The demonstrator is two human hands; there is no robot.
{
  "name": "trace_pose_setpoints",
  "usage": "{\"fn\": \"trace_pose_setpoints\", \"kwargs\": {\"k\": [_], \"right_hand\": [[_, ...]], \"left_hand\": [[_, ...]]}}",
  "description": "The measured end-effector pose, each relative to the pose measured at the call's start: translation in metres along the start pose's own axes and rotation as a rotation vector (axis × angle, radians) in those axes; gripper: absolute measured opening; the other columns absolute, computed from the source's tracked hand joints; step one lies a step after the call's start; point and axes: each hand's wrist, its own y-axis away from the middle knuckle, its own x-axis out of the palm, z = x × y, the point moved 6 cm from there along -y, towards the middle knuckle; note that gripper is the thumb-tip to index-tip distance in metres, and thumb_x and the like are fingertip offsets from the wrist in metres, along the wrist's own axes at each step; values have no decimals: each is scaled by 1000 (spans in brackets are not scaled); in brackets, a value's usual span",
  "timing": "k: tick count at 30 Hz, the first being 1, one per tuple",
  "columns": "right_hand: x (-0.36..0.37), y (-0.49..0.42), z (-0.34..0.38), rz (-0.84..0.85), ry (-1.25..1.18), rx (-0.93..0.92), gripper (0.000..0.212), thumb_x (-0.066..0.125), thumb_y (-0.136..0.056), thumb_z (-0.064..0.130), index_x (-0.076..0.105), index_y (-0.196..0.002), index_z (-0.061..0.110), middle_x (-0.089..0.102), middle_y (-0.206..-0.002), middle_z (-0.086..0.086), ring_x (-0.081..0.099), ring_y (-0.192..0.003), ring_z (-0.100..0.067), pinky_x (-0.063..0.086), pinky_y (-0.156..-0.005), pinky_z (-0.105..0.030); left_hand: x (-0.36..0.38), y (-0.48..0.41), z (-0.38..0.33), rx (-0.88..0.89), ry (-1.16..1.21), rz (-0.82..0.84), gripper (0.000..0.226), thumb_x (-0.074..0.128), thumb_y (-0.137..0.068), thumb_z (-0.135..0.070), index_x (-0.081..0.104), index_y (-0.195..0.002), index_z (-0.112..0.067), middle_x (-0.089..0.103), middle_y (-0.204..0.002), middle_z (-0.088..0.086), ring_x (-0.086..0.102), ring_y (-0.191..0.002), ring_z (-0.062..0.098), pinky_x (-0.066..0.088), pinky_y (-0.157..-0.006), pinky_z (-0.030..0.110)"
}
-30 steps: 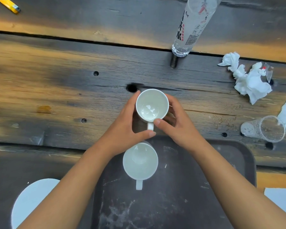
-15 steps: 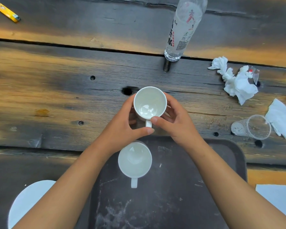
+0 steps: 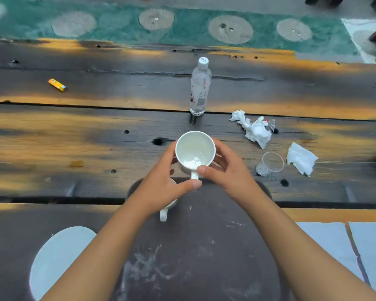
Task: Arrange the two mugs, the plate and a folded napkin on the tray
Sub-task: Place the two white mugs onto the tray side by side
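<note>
Both my hands hold a white mug (image 3: 195,154) just beyond the far edge of the dark tray (image 3: 204,253). My left hand (image 3: 163,187) wraps its left side, thumb under the handle. My right hand (image 3: 228,170) curls round its right side, thumb at the handle. A second white mug (image 3: 166,210) stands on the tray, mostly hidden under my left hand; only its handle and a bit of rim show. A white plate (image 3: 57,257) lies at the lower left, beside the tray. Flat white napkins (image 3: 332,242) lie at the lower right.
A clear water bottle (image 3: 200,88) stands behind the mug. Crumpled tissue (image 3: 255,129), a tipped clear plastic cup (image 3: 270,164) and a folded tissue (image 3: 301,158) lie to the right. A yellow lighter (image 3: 57,84) lies far left. The wooden table has gaps and holes.
The view has tilted up, showing more of the table and the floor beyond. The held mug sits higher against my hands, and my left hand now covers most of the tray mug.
</note>
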Motion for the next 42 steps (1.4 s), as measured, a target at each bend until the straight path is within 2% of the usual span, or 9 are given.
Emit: {"fn": "trace_pose_setpoints", "kwargs": {"k": [4, 7, 10, 15, 17, 20, 26, 31, 42], "right_hand": [[-4, 50, 18, 15, 20, -29, 64, 77, -86, -1, 54, -141, 21, 64, -137, 1, 59, -129, -14, 47, -112, -41], [-6, 86, 22, 26, 35, -39, 64, 76, -85, -5, 54, -141, 18, 66, -134, -1, 62, -127, -15, 51, -108, -33], [-8, 119, 20, 34, 42, -54, 63, 77, -85, -4, 56, -137, 24, 68, -130, 8, 62, -124, -8, 51, -102, -22], [-14, 165, 1, 40, 75, -64, 64, 81, -83, 2, 56, -134, 32, 66, -130, 20, 59, -127, -2, 49, -103, -17], [-15, 181, -10, 35, 78, -58, 64, 83, -81, 7, 57, -132, 35, 66, -130, 21, 59, -126, -1, 49, -96, -12], [-20, 203, -26, 26, 62, -36, 64, 83, -77, 15, 58, -133, 34, 66, -132, 17, 59, -128, -5, 50, -100, -17], [-30, 225, -55, 13, 43, 25, 71, 86, -70, 31, 58, -135, 32, 65, -135, 13, 59, -129, -7, 50, -106, -29], [-38, 229, -71, -13, 34, 51, 73, 87, -66, 34, 58, -133, 31, 67, -132, 16, 61, -126, -4, 51, -95, -14], [-57, 195, -86, -4, 29, 131, 67, 83, -74, 26, 56, -136, 33, 66, -132, 18, 60, -124, 0, 52, -92, -13]], "left_hand": [[19, 46, -25, 38, 21, -34, 81, 82, -74, -40, 35, -133, -69, 56, -131, -38, 52, -124, -13, 44, -92, 3], [36, 78, -31, 33, 42, -46, 85, 83, -74, -45, 31, -136, -70, 52, -133, -41, 49, -127, -14, 43, -100, 15], [52, 106, -31, 15, 55, -21, 88, 84, -75, -47, 28, -139, -69, 49, -136, -41, 45, -130, -17, 42, -107, 28], [79, 148, -32, 31, 39, -1, 91, 85, -78, -46, 24, -142, -68, 44, -144, -40, 39, -136, -17, 37, -106, 21], [91, 162, -28, 34, 46, 4, 91, 85, -78, -44, 26, -145, -62, 45, -147, -35, 41, -138, -13, 39, -113, 29], [108, 177, -20, 12, 58, 7, 93, 87, -76, -45, 27, -145, -62, 46, -147, -33, 43, -138, -11, 40, -117, 39], [135, 189, -6, -18, 73, 50, 91, 87, -76, -43, 29, -142, -67, 47, -144, -37, 46, -133, -13, 46, -110, 35], [149, 188, 3, -79, 87, 69, 89, 85, -76, -40, 31, -142, -64, 50, -141, -36, 49, -130, -12, 50, -109, 41], [158, 146, 19, -131, 96, 111, 84, 86, -77, -43, 34, -141, -61, 51, -139, -36, 48, -130, -14, 49, -108, 37]]}}
